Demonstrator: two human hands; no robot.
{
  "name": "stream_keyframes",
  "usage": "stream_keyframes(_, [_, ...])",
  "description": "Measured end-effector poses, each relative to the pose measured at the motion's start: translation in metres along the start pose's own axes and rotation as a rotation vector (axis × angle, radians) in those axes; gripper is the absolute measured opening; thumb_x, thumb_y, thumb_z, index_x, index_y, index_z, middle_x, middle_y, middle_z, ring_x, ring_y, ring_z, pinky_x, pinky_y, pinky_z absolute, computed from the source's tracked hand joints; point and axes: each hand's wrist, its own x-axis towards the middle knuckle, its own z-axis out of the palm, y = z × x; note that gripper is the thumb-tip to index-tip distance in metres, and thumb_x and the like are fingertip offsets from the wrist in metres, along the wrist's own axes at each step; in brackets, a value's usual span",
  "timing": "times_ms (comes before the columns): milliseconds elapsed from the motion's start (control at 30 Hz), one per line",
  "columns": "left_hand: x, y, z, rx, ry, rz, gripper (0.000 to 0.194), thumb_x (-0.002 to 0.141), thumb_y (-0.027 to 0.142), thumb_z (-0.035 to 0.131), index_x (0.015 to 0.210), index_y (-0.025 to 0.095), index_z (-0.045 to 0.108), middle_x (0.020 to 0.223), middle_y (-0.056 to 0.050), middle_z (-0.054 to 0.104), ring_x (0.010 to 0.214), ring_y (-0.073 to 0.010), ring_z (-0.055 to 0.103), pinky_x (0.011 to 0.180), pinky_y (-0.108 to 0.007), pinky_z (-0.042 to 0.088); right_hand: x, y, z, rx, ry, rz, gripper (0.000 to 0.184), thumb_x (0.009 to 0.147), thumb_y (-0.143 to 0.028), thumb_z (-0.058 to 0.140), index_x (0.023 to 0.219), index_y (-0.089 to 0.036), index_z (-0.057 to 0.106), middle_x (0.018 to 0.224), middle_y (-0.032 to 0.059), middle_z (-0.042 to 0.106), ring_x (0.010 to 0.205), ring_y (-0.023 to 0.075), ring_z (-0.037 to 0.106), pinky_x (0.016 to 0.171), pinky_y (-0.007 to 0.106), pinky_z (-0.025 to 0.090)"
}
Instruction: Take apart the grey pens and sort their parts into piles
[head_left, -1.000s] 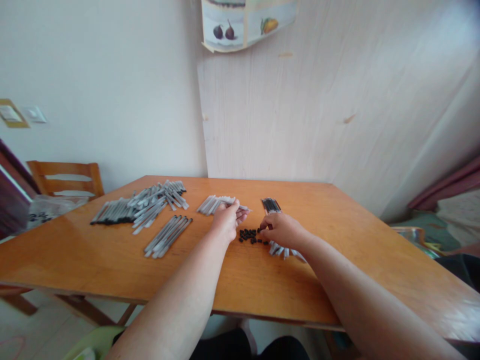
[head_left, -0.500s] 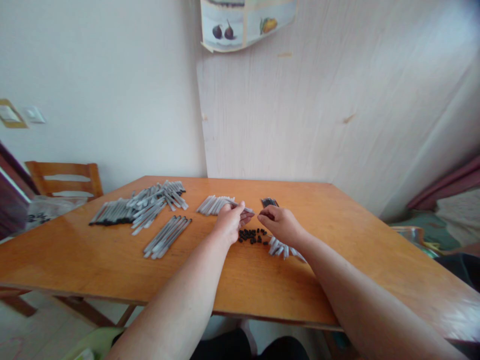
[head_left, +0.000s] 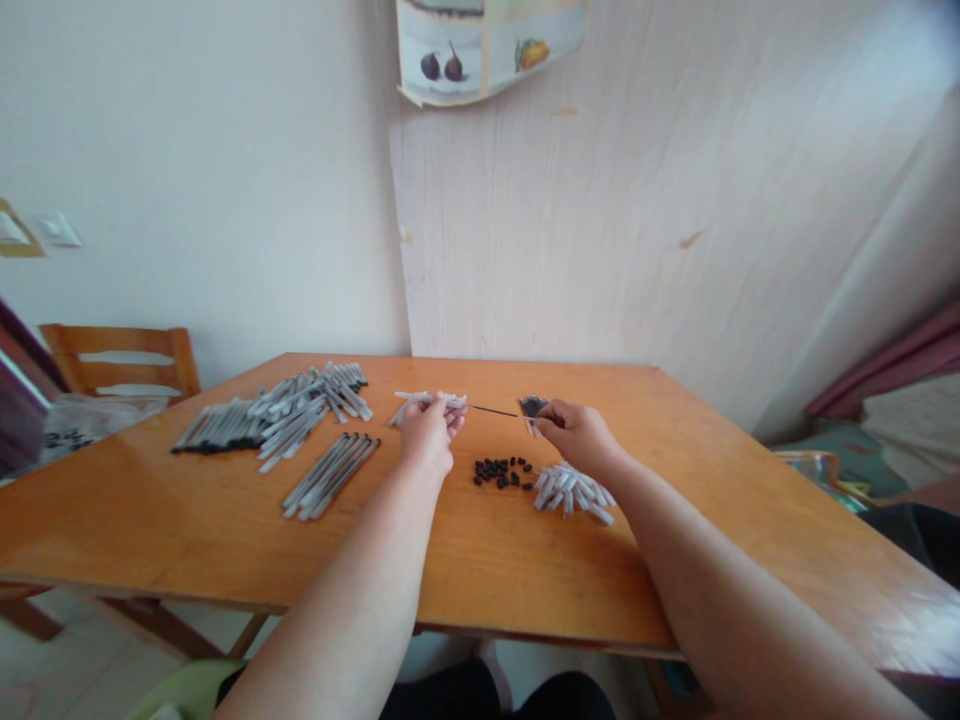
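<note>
A thin black pen refill (head_left: pixel 493 411) stretches level between my two hands. My right hand (head_left: pixel 577 432) pinches its right end. My left hand (head_left: pixel 429 437) is closed on a translucent pen barrel (head_left: pixel 455 402); the refill's left end meets it at the fingertips, and whether it is inside I cannot tell. Partly hidden behind my left hand lie loose barrels (head_left: pixel 397 416). Dark refills (head_left: pixel 533 406) lie just beyond my right fingers. Small black plugs (head_left: pixel 501 472) are scattered on the table below the hands, beside a heap of whitish pen caps (head_left: pixel 571 490).
Several pens with dark ends lie in a row (head_left: pixel 331 476) on the wooden table (head_left: pixel 480 560). A larger heap of pens (head_left: pixel 300 400) is farther left. A wooden chair (head_left: pixel 120 342) and a plastic bag (head_left: pixel 97 415) are past the left edge.
My left hand has moved left and my right hand slightly right, widening the gap. The black refill now shows between them. The view has shifted slightly.
</note>
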Motion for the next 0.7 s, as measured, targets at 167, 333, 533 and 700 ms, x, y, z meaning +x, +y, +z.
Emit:
stream_keyframes(167, [0.004,0.002,-0.005,0.005,0.013,-0.013,0.017,0.086,0.031,0.063,0.084,0.019,0.051,0.071,-0.002,0.069,0.062,-0.0123,0.068,0.059,-0.021,0.048,0.007,0.018,-0.003,-0.13,0.08,0.203,0.027,0.085,-0.04,0.053,0.082,-0.02,0.071,0.071,0.0034,0.067,0.066,0.0149,0.057,0.056,0.024,0.032])
stream_keyframes(333, [0.003,0.001,-0.004,0.027,0.022,-0.034,0.018,0.085,0.034,0.064,0.086,0.02,0.052,0.072,-0.002,0.07,0.058,-0.0136,0.068,0.053,-0.021,0.046,0.006,0.025,-0.006,-0.255,0.136,0.365,0.031,0.086,-0.042,0.05,0.084,-0.021,0.072,0.079,0.0085,0.071,0.072,0.0182,0.062,0.055,0.025,0.033])
stream_keyframes(533, [0.003,0.0,-0.005,0.045,0.012,-0.051,0.016,0.085,0.033,0.062,0.088,0.02,0.052,0.066,0.0,0.067,0.053,-0.0124,0.065,0.051,-0.02,0.045,0.004,0.027,-0.007,-0.31,0.062,0.469,0.031,0.086,-0.042,0.048,0.086,-0.022,0.072,0.086,0.0122,0.071,0.076,0.0219,0.064,0.058,0.027,0.037])
stream_keyframes(700, [0.004,-0.001,-0.004,0.092,0.002,-0.05,0.01,0.088,0.028,0.057,0.086,0.021,0.05,0.064,0.0,0.065,0.052,-0.0118,0.064,0.049,-0.019,0.045,0.005,0.03,-0.005,-0.32,0.025,0.496,0.032,0.085,-0.043,0.047,0.089,-0.022,0.072,0.091,0.0135,0.071,0.081,0.0248,0.065,0.059,0.029,0.04])
